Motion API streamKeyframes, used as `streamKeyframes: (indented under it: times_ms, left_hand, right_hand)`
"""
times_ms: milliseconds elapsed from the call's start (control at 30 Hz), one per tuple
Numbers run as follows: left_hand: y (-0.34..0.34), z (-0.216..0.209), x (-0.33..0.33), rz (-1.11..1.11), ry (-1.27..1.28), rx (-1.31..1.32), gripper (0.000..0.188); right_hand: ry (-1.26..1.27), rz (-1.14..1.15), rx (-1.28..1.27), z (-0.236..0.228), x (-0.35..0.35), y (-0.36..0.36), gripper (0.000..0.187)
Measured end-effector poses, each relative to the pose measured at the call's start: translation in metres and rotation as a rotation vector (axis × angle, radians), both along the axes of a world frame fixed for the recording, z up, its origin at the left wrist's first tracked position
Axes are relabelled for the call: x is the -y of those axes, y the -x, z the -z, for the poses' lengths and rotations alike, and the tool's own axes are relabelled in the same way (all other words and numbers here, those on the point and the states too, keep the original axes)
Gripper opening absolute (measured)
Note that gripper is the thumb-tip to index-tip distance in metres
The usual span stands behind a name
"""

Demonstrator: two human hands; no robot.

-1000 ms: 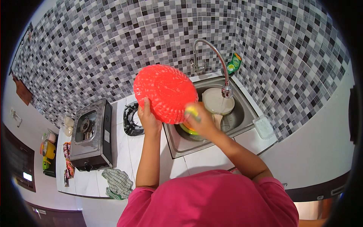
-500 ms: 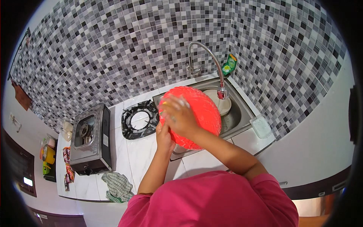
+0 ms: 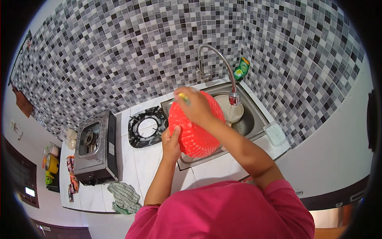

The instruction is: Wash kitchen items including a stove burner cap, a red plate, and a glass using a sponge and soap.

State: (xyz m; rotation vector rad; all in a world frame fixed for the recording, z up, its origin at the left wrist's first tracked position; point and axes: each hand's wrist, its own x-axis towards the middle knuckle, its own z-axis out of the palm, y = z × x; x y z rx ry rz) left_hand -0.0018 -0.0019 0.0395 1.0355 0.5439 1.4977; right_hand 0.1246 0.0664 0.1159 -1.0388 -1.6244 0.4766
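Observation:
A red plastic basin (image 3: 195, 137) with a ribbed side, streaked with white suds, is held tilted over the near left part of the steel sink (image 3: 260, 119). My left hand (image 3: 171, 145) grips its left rim, thumb on the surface. At the basin's far upper edge, my right hand (image 3: 195, 106) is closed on a yellow-and-green sponge (image 3: 184, 98), blurred and mostly covered by the fingers. Behind the basin, a pale round bowl (image 3: 234, 110) sits in the sink under the faucet head (image 3: 234, 98).
Left of the sink lies a soapy black burner grate (image 3: 137, 139), beside a gas stove (image 3: 95, 159). A checked cloth (image 3: 124, 195) lies at the counter's front edge. A clear tray (image 3: 275, 134) sits right of the sink; a green pouch (image 3: 241, 69) stands in the corner.
The basin has turned so that its ribbed side shows more. My right hand has moved up and right across it with the sponge; my left hand keeps hold of the rim.

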Motion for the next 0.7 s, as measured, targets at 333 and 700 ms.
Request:
streamKeyframes:
  times_ms: [333,700]
  left_hand:
    - [0.004,-0.023,0.008,-0.088,-0.069,-0.096,0.027]
    - [0.005,-0.025,0.001,-0.036,-0.025,-0.068,0.022]
  right_hand:
    - [0.024,-0.029,-0.156,0.024,-0.029,-0.034,0.018]
    - [-0.120,-0.135,-0.074,0.006,-0.020,-0.020,0.024]
